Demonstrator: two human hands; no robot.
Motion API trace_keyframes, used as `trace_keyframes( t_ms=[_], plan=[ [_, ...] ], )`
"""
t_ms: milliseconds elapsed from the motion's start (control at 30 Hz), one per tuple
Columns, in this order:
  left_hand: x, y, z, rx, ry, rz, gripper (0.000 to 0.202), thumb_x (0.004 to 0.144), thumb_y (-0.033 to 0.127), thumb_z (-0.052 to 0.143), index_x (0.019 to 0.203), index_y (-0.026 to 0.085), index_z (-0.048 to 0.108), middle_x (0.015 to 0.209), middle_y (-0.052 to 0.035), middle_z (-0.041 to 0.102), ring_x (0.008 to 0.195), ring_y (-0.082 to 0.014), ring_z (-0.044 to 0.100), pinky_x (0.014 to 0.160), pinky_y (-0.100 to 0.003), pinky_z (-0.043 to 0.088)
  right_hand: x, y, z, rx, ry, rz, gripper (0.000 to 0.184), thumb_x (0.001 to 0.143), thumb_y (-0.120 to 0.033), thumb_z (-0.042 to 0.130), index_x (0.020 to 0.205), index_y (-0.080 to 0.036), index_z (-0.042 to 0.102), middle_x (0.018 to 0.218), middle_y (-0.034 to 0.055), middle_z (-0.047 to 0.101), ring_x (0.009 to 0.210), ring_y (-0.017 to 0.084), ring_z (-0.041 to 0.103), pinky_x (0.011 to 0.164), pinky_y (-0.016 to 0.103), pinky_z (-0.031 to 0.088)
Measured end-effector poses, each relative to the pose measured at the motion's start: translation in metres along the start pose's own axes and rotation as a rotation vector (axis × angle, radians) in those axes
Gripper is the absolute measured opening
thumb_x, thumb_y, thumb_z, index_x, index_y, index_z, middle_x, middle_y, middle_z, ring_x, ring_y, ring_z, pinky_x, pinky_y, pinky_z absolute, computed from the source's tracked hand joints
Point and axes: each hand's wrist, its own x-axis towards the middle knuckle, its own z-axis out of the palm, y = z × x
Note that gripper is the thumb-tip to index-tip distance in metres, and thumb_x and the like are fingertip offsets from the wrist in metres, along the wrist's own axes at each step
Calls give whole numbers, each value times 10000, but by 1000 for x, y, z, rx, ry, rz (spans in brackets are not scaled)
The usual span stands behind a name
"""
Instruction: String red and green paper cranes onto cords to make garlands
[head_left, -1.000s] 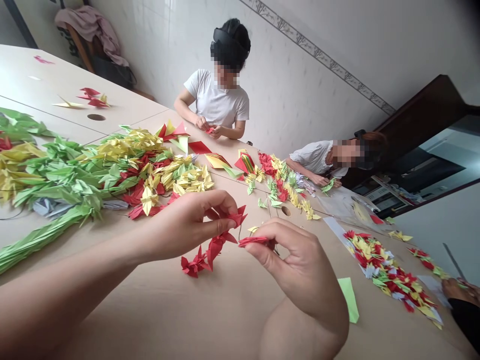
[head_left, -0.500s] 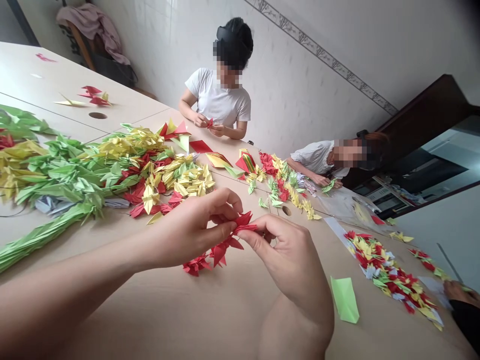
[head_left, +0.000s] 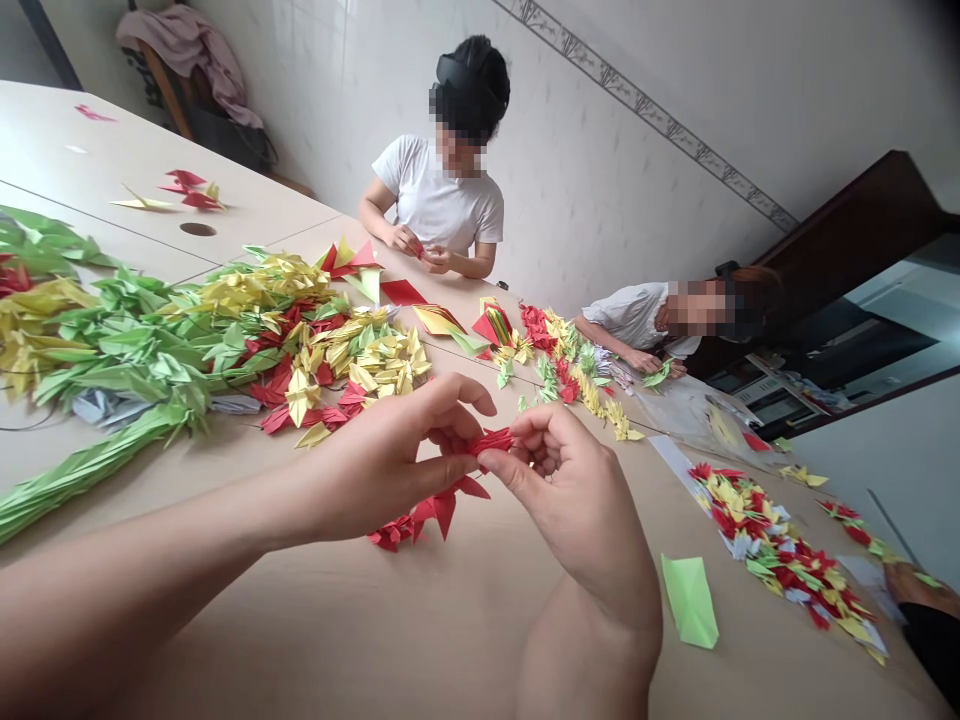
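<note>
Between my two hands, above the table (head_left: 360, 640), is a red folded-paper crane (head_left: 492, 441). My left hand (head_left: 420, 430) pinches its left end with thumb and fingers. At its right end, my right hand (head_left: 562, 460) grips the paper between thumb and curled fingertips. Fingers cover much of the crane, so its exact shape is partly hidden. Just below hang or lie more red paper cranes (head_left: 442, 508), in a short bunch reaching toward the tabletop. Whether they are joined to the held one, I cannot tell.
A big heap of green, yellow and red paper cranes (head_left: 135, 340) covers the left side. A green paper sheet (head_left: 690, 600) lies right of my hands, near a mixed strand of cranes (head_left: 787, 550). Two people (head_left: 442, 200) fold paper across the table; another person's hand (head_left: 919, 588) shows far right.
My right hand has shifted slightly up and left, its fingers curling tighter over the red crane. The crane's raised points are now pressed down or covered.
</note>
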Motion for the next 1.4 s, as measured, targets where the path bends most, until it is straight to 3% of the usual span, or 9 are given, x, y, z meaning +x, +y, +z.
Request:
trace_keyframes(
  t_ms=[100, 233, 367, 433, 533, 733, 1000, 1233, 1400],
  plan=[
    [0, -1, 1, -43, 25, -1, 291, 895, 221, 577, 1151, 239, 440, 874, -1, 694, 776, -153, 688, 672, -262, 526, 2, 1, 0, 30, -55, -43, 208, 862, -417, 673, 946, -234, 624, 809, -15, 687, 689, 127, 610, 593, 231, 464],
    [0, -4, 0, -39, 48, 16, 356, 886, 234, 600, 1203, 247, 436, 902, -13, 691, 792, -157, 680, 698, -286, 525, 3, 0, 0, 36, -48, -99, 197, 924, -381, 597, 819, -220, 638, 801, -10, 692, 717, 127, 617, 641, 242, 469],
    [1, -8, -6, 50, 74, 49, 463, 844, 272, 675, 1262, 262, 476, 1155, -64, 656, 1085, -219, 623, 922, -374, 497, 3, 1, -2, 80, 67, -102, 186, 915, -375, 615, 819, -217, 636, 769, -15, 679, 696, 125, 603, 613, 239, 460],
    [2, -10, -9, 103, 33, 37, 566, 804, 303, 724, 1311, 288, 471, 1299, -69, 597, 1238, -255, 541, 1019, -414, 449, 3, 2, -3, 108, 99, -95, 187, 904, -385, 632, 824, -216, 639, 748, -16, 670, 670, 122, 592, 591, 237, 457],
    [4, -13, -9, 157, -46, -16, 624, 787, 318, 732, 1350, 310, 463, 1368, -62, 558, 1313, -282, 482, 1062, -444, 419, 2, 3, -3, 168, 105, -77, 199, 897, -404, 640, 844, -212, 653, 779, 3, 689, 699, 140, 622, 596, 249, 478],
    [9, -15, -5, 120, -11, 33, 428, 808, 322, 697, 1216, 256, 581, 1248, -69, 637, 1220, -273, 553, 1033, -427, 440, 0, 1, -3, 244, 113, -74, 194, 893, -398, 650, 855, -208, 659, 828, 27, 716, 763, 167, 662, 658, 282, 520],
    [8, -1, -4, 45, -61, -77, 198, 857, 371, 648, 960, 202, 660, 956, -25, 715, 895, -186, 651, 804, -302, 500, 0, -1, -3, 236, 119, -105, 168, 883, -371, 666, 837, -210, 660, 788, 15, 704, 717, 152, 643, 635, 269, 516],
    [7, -3, 0, 14, -52, -76, 237, 766, 311, 748, 936, 197, 629, 879, -15, 686, 863, -181, 630, 772, -299, 496, 0, 0, -5, 250, 137, -105, 169, 880, -377, 669, 836, -214, 662, 800, 17, 717, 725, 154, 652, 641, 272, 521],
    [5, -3, 1, -40, 7, -26, 221, 798, 276, 722, 959, 197, 592, 906, -32, 683, 884, -183, 629, 788, -311, 514, -1, -1, -6, 249, 138, -114, 182, 879, -384, 664, 835, -207, 666, 798, 27, 723, 718, 160, 659, 622, 271, 521]
  ],
)
